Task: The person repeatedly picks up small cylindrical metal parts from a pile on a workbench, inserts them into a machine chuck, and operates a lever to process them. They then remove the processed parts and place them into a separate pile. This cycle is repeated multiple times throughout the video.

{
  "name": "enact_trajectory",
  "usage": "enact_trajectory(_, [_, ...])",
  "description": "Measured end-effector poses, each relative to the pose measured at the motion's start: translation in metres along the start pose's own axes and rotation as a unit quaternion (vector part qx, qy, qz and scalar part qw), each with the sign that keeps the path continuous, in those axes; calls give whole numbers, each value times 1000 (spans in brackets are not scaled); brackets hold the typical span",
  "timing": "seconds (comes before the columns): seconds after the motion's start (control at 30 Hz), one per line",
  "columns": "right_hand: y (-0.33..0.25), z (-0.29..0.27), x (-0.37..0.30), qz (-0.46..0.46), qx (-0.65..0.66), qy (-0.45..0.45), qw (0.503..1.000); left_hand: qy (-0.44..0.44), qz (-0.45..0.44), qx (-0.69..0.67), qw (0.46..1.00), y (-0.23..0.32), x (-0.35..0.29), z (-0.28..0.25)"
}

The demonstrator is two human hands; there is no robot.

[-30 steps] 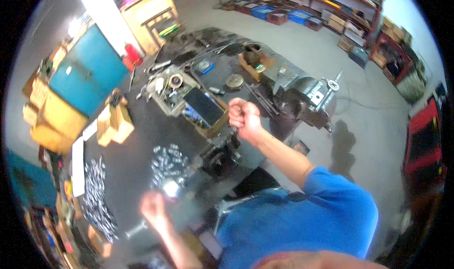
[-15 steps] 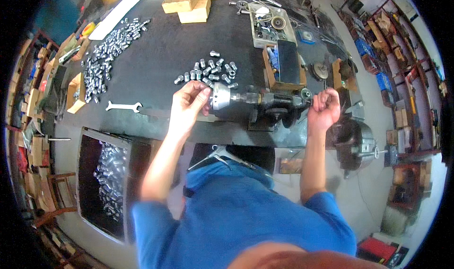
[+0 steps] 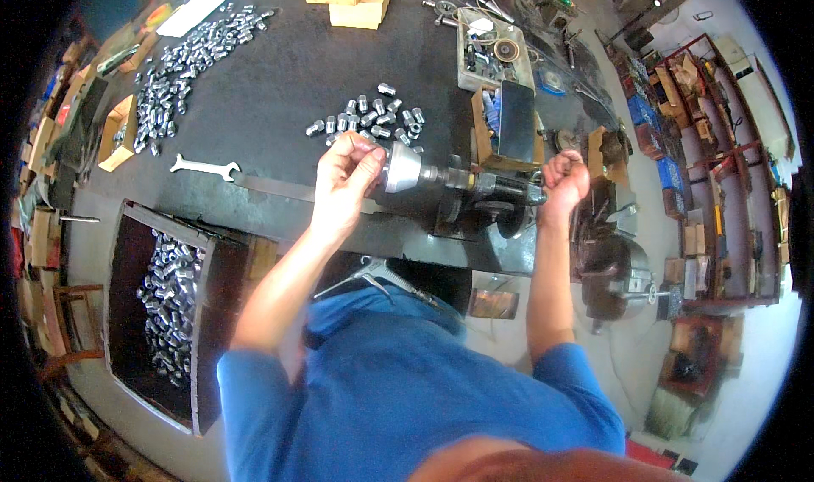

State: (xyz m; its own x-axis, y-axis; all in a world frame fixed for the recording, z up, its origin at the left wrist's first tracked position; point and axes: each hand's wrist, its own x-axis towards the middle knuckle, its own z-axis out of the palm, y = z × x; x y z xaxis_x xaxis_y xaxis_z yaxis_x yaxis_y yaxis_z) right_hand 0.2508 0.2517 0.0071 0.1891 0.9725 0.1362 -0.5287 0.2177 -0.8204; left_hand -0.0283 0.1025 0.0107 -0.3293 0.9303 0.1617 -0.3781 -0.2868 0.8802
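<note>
Bringing thumb and fingers of the left hand (image 3: 346, 175) close together at the open end of a silver cone (image 3: 404, 170); cannot tell whether pinching a small part or only touching the rim. Holding the right hand (image 3: 565, 177) curled into a loose fist at the opposite end of the black machine (image 3: 509, 189), perhaps for turning or steadying; cannot tell whether gripping a handle. Standing, cone and machine together, near the near edge of the table (image 3: 280, 83), probably for easy reach from both sides. See metal nuts (image 3: 381, 132) scattered just beyond the cone, apparently within quick reach of the left hand. Note a wrench (image 3: 205, 167) near the same edge, toward the left corner, perhaps laid clear of both hands. Smooth, bright and flared in the cone; dark and blocky in the machine; short, stubby and shiny in the nuts; flat and steely in the wrench.
</note>
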Motion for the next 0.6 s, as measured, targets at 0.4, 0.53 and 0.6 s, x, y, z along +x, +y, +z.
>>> enact_trajectory(0.4, [35,-29,-63,77,-46,197,976,-4,27,8,1000,-5,-1,3])
enact_trajectory(0.53, [26,-51,-81,97,11,173,980,-3,27,-19,999,-7,-1,4])
enact_trajectory(0.6, [16,-47,-89,98,-3,153,983,-1,25,-16,1000,-7,-1,3])
